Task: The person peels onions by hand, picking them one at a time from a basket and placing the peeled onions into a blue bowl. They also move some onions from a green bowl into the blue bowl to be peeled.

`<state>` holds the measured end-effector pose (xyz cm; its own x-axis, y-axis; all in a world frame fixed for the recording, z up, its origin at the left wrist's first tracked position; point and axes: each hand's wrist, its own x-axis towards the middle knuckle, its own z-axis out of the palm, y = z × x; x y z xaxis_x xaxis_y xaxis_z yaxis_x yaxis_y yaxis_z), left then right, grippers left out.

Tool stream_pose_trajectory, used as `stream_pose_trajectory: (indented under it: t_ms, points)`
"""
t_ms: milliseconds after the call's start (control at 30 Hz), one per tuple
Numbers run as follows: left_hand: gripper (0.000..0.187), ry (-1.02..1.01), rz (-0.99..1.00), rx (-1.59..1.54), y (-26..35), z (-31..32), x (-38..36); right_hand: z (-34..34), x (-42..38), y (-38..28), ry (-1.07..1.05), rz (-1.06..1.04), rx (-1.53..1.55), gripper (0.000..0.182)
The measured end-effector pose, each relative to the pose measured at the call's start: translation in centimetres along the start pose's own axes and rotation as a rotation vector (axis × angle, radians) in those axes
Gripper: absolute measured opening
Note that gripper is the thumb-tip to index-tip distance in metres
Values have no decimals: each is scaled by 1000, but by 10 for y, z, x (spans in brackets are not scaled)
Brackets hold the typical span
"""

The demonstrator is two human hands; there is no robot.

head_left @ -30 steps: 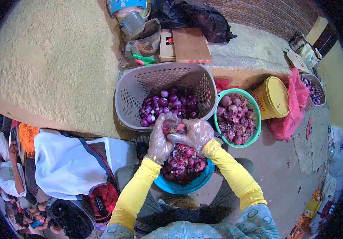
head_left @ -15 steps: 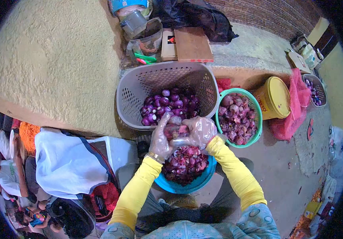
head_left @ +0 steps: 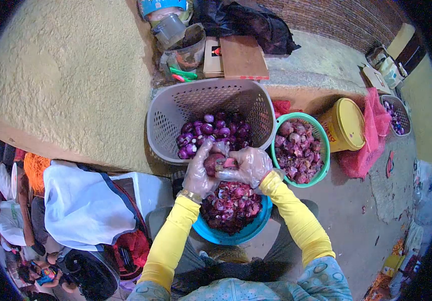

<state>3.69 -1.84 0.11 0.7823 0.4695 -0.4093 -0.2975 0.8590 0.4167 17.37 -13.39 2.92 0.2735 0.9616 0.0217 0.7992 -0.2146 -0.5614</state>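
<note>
My left hand (head_left: 201,170), in a clear plastic glove, is closed around a red onion (head_left: 213,164). Close against it, my right hand (head_left: 250,166), gloved the same way, has its fingers curled at a small pinkish-red piece (head_left: 230,163); whether that is peel or a tool I cannot make out. Both hands are over the near rim of a grey perforated basket (head_left: 158,118) with peeled purple onions (head_left: 211,131) inside. Beneath them stands a blue basin (head_left: 262,220) of onion skins (head_left: 231,210). A green basket (head_left: 325,145) to the right contains unpeeled onions (head_left: 298,145).
A yellow-lidded bucket (head_left: 350,124) and a pink mesh sack (head_left: 371,135) stand right of the green basket. Another basket (head_left: 401,113) of onions is farther off. A white cloth (head_left: 85,205) covers things on the left. Other people sit at far left.
My hands have drawn slightly apart, and the left has turned so the onion shows more. The blue basin appears shifted slightly left.
</note>
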Motion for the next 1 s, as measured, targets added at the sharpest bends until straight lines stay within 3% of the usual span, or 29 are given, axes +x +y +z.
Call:
stream_pose_trajectory:
  t_ms: [67,133,167,300,433,533,600,667,733,767,867,1000]
  points:
    - [25,53,-5,30,-8,-10,2,-3,-3,-6,14,-23,-13,62]
    - [27,127,255,268,-15,-10,3,-2,-4,-10,32,-46,-30,63]
    - [30,58,153,98,-14,-11,3,3,-4,-11,49,-12,-57,64]
    - [29,93,230,-236,-13,-6,4,25,-4,-13,79,80,64,64]
    - [30,10,281,-158,-7,6,-5,17,-4,-14,39,116,218,61]
    - [34,154,122,-25,3,13,-5,11,2,3,1,77,151,62]
    - [28,-86,-79,-18,10,-9,2,11,4,11,18,-52,0,61]
    - [32,-65,-60,5,-4,-17,2,10,0,4,78,-77,25,62]
    - [35,-122,891,1101,-20,-20,-9,12,-3,2,107,-35,5,64]
    - [35,-125,891,1101,-20,-20,-6,15,-3,1,91,2,26,65]
    - [33,12,125,-173,-13,-14,3,12,-3,-11,62,81,74,64]
    - [38,15,265,-200,-12,-4,-3,25,-5,-19,53,137,243,62]
